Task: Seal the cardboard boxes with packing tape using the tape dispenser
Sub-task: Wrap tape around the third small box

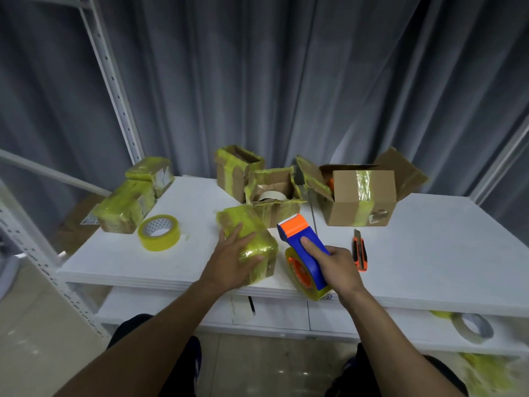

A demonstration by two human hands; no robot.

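Cardboard boxes are partly sealed. The wrapped box [252, 236] near the middle of the front edge of the surface [429, 253] is already covered in yellowish tape; the left hand [232, 262] lies flat on it, fingers spread. Just to its right, the right hand [337, 267] is wrapped round the tape dispenser [300, 239], whose toothed orange head points away from the person. Two more taped boxes [126, 206] sit at the left edge, seemingly finished. Along the back edge a small open box [234, 173], a middle open box [274, 193] and a large open box [362, 202] have their tops open, so I judge roughly half the work remains. A spare tape roll [159, 232] and a utility knife [359, 250] lie nearby.
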